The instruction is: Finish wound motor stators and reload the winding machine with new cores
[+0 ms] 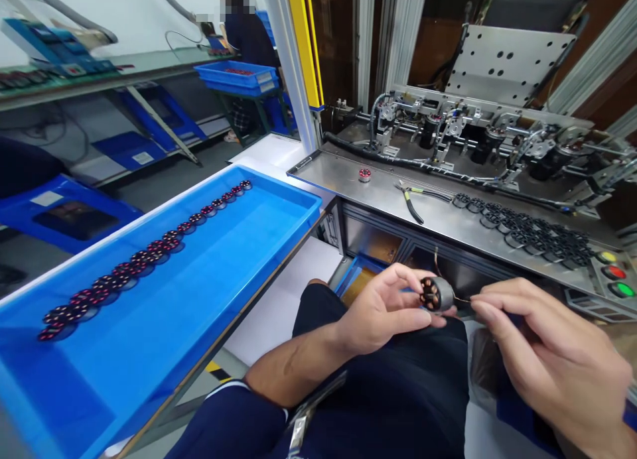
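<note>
- Motor [438, 294] sits in the left hand [375, 310] above the lap [423, 379], copper coils facing left; its far side is out of sight.
- Left fingers pinch the motor, thumb in front; those behind it are partly hidden.
- Right hand [552, 353], at the motor's right, pinches a thin wire [462, 300] between thumb and forefinger; its end is lost in the grip, and the remaining fingers are mostly hidden.
- Tray [209, 300] at left holds a slanting line of parts [127, 271], overlapping and hard to make out singly; the tray's near end is cut off.
- Tabletop [338, 174] carries pliers [406, 192], a red part [365, 174] and crowded black parts [527, 230], which partly mask one another.
- Machine [458, 124] behind runs out of view at top and right.
- Person [249, 38] at the back has a pixelated head, legs partly hidden by a bin [233, 82].
</note>
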### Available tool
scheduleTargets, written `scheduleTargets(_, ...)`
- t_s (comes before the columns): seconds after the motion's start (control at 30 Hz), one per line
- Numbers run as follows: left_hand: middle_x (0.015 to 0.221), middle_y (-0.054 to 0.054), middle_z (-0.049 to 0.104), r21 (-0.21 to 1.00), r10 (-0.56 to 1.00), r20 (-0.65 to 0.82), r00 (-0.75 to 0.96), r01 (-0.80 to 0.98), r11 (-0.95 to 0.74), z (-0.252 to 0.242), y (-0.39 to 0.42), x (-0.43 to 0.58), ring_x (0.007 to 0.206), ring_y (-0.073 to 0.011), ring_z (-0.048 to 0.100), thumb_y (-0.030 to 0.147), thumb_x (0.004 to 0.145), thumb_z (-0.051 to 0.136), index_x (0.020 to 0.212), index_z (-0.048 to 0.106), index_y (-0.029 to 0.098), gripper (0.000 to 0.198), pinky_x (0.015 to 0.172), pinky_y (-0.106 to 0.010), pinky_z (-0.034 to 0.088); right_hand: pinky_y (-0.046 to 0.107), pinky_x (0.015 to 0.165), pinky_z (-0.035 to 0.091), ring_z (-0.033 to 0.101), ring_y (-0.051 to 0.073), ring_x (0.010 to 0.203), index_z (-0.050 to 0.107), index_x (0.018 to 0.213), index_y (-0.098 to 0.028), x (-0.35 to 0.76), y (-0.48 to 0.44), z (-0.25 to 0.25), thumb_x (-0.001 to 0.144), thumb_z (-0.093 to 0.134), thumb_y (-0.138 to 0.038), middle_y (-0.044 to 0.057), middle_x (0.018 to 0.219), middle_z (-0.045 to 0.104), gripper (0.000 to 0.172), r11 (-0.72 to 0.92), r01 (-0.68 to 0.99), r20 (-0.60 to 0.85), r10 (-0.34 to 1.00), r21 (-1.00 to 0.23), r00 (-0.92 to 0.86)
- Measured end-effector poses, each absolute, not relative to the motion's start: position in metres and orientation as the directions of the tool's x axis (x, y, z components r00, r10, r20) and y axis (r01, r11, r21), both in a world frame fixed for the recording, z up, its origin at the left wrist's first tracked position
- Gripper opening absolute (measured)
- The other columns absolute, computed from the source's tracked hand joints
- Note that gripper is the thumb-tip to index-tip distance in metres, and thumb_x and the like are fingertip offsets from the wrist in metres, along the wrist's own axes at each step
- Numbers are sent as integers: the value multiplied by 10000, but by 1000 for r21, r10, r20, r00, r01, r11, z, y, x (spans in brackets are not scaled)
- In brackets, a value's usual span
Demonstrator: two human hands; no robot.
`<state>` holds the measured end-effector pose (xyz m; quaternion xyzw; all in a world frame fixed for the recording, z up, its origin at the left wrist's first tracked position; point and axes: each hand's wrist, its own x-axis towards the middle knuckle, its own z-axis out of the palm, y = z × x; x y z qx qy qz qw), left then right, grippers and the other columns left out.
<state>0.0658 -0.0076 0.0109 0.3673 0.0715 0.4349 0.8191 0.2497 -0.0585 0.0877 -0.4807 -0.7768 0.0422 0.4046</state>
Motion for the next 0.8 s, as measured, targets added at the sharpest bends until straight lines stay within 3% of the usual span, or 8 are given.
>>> scheduleTargets(0.07,1166,-29,666,596,827,221,517,-743,305,13,-7,66,1158,-234,682,208,697,864,881,497,206,410,942,-347,562,239,603,493,636,114,690,643,862,-206,250,-58,87,911,630,-144,15,790,669,80,522,676,566,803,-520,-186)
scheduleTargets(0.13,1138,-60,692,566,820,184,542,-740,362,15,-4,66,1200,-245,656,368,721,848,925,536,214,403,967,-355,549,241,584,501,634,120,681,640,858,-208,250,-58,86,918,604,-133,14,757,657,103,549,604,544,811,-578,-217)
scheduleTargets(0.23,962,-119,734,644,537,136,833,-486,591,14,1,65,941,-238,744,667,842,600,995,622,160,530,795,-329,600,247,594,529,647,130,691,640,905,-214,250,-58,87,915,588,-101,21,763,674,126,608,528,540,787,-593,-299)
scheduleTargets(0.3,818,-109,723,710,302,128,945,-300,637,12,2,63,744,-223,748,701,888,483,1003,636,135,597,643,-306,596,249,591,535,656,137,696,643,929,-220,249,-58,88,909,596,-97,28,777,689,133,633,517,551,768,-577,-325)
scheduleTargets(0.33,787,-96,713,728,267,125,956,-271,630,12,2,63,694,-217,742,673,897,498,1025,626,137,565,595,-291,585,252,580,532,657,141,690,646,932,-224,249,-58,88,907,605,-104,31,777,691,129,634,526,556,766,-568,-323)
scheduleTargets(0.43,854,-60,699,741,457,118,882,-385,550,10,-1,63,672,-181,741,471,861,693,1120,563,179,411,568,-236,574,265,537,500,639,147,644,644,901,-238,250,-59,86,905,628,-146,28,753,683,94,592,587,560,785,-552,-265)
scheduleTargets(0.57,1087,-53,665,778,757,173,630,-559,288,7,-8,68,825,-148,742,235,720,857,1054,521,213,474,706,-232,608,261,565,480,621,126,634,636,843,-230,251,-59,80,899,633,-140,9,744,672,106,518,640,552,816,-568,-171)
scheduleTargets(0.8,1113,-50,682,852,882,309,356,-515,-91,-1,-9,71,948,-143,720,228,694,879,1090,586,213,492,783,-215,602,249,583,470,605,115,634,648,774,-207,242,-53,69,902,650,-170,3,717,664,134,462,549,547,837,-696,-11)
